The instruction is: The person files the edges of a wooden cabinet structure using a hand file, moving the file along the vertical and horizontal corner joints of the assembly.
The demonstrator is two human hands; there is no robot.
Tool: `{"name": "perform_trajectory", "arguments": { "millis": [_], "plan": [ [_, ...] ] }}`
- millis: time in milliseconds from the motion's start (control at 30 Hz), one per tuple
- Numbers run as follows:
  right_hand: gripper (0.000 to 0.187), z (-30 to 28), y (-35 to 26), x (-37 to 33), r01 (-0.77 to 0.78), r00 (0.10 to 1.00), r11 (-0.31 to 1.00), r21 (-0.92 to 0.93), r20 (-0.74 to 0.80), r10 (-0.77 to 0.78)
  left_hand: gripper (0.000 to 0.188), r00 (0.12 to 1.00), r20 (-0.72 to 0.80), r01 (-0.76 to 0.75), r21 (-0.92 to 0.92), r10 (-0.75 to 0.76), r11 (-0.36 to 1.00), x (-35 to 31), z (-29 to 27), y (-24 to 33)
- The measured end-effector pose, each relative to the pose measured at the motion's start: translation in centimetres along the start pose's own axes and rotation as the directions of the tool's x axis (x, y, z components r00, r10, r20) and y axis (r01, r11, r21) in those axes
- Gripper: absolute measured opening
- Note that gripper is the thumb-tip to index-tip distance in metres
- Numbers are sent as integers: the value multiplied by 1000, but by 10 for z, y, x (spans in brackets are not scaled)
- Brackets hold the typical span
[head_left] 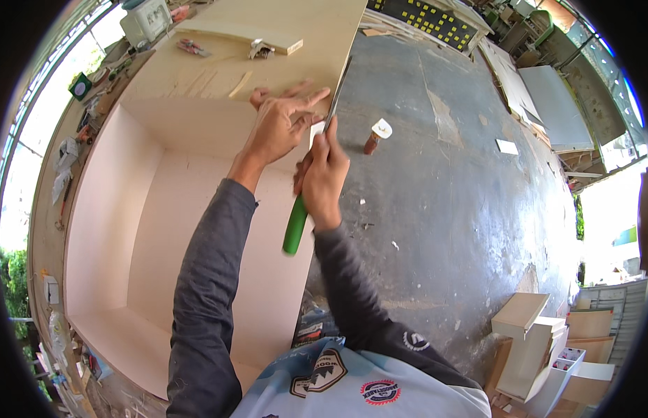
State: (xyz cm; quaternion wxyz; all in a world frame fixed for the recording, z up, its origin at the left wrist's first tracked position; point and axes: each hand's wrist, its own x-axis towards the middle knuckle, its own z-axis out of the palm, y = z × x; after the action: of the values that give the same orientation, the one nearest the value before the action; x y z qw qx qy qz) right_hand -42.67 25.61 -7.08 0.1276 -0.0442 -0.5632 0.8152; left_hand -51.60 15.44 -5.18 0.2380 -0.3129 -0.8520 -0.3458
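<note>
My right hand (322, 171) is closed round a long file, its green handle (294, 226) sticking out below the fist. The file's thin dark blade points up and away along the right edge of a pale wooden cabinet (135, 209). Just left of the blade is my left hand (278, 125), fingers spread and slightly blurred, over the cabinet's front edge. Whether its fingertips touch the blade or the panel, I cannot tell. Between the hands a small white patch (315, 132) shows, its kind unclear.
On the cabinet's panel lie a board (247, 35), a metal fitting (260, 49), red-handled pliers (191, 47) and a wood strip (240, 83). A brown object with a white top (378, 132) stands on the grey floor (435, 230). Box pieces (533, 341) are stacked at lower right.
</note>
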Motion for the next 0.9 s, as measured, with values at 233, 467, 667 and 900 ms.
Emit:
{"name": "perform_trajectory", "arguments": {
  "millis": [233, 467, 667, 900],
  "plan": [
    [56, -15, -4, 30, -62, 997, 992, 106, 52, 57, 40, 989, 141, 29, 22, -32, 999, 3, -8, -6],
    [61, -118, 12, 3, -133, 989, 989, 65, 79, 128, 32, 967, -200, -69, 398, 160, 915, -9, 27, 27],
    [65, -228, 48, 20, -313, 950, 948, 50, -5, 313, 18, 783, -609, 102, 329, 128, 939, -18, 65, 46],
    [68, -317, 37, 68, -423, 901, 893, 156, -31, 432, 23, -120, -416, 45, -909, -901, 414, 9, 105, 111]
  ]
}}
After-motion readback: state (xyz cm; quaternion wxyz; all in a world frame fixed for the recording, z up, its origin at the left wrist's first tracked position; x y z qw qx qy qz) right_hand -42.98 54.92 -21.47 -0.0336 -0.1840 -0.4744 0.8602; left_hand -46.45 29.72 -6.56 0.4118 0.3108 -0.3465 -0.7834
